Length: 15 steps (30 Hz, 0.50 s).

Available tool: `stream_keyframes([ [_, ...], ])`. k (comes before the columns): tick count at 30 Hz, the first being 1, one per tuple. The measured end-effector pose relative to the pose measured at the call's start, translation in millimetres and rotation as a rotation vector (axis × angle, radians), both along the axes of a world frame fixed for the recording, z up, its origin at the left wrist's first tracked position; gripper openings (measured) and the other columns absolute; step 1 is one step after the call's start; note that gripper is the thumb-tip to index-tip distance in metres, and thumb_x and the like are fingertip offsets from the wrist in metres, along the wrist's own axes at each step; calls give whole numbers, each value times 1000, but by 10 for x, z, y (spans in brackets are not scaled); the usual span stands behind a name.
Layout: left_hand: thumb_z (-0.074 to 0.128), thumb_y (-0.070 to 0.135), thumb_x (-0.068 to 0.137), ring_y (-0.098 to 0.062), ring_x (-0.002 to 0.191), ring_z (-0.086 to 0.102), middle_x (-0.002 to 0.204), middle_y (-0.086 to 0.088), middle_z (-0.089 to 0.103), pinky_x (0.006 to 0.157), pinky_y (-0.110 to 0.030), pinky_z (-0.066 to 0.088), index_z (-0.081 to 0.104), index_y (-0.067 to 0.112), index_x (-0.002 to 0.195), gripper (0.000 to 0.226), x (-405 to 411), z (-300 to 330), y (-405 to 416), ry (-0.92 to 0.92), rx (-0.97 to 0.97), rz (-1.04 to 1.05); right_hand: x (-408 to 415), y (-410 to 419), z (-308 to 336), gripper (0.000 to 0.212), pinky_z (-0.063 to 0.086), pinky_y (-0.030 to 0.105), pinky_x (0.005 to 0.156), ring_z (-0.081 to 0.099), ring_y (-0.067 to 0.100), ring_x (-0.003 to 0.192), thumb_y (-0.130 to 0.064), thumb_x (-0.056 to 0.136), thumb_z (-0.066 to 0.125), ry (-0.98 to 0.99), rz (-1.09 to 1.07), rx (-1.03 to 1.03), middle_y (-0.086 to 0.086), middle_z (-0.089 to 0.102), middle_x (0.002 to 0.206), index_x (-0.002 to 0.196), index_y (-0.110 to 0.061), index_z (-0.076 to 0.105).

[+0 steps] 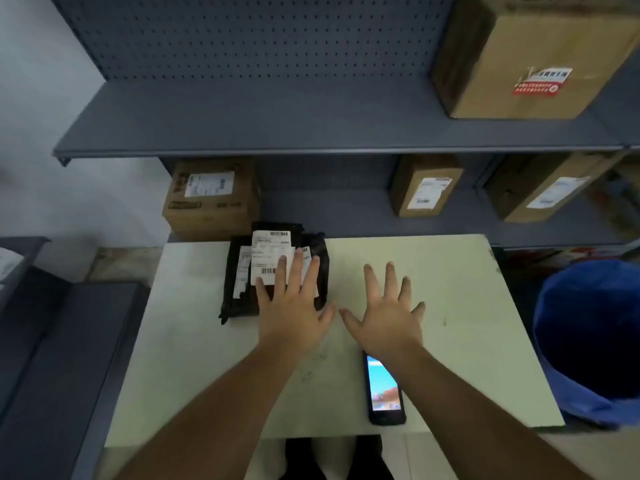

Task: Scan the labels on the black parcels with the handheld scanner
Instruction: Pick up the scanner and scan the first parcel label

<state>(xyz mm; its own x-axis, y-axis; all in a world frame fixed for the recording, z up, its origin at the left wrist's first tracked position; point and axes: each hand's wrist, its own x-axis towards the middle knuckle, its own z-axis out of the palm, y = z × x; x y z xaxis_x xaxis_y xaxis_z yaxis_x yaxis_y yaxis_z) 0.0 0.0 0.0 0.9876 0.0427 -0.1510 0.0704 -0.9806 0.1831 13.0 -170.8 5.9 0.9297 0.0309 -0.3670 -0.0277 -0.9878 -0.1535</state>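
Note:
A small stack of black parcels with white barcode labels lies at the far left of the white table. My left hand is spread flat, its fingers over the near right part of the stack and its labels. My right hand hovers flat over bare table to the right, fingers apart, holding nothing. The handheld scanner, a black phone-like device with a lit screen, lies on the table under my right wrist, partly hidden by the forearm.
Grey metal shelves stand behind the table, carrying brown cardboard boxes with labels, one large box at top right. A blue bin stands at the table's right side. A dark grey unit lies to the left.

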Motion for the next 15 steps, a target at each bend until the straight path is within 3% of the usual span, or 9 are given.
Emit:
stream_keyframes([
  [15,27,68,99,-25,162,-15,174,5,-23,129,-59,3,-14,34,164,84,-753,-947,-124,299,-76,77,-633,-291,-951,98,22,69,126,-2,44,166,-73,99,45,252,-122,24,6,-12,181,172,-33,-8],
])
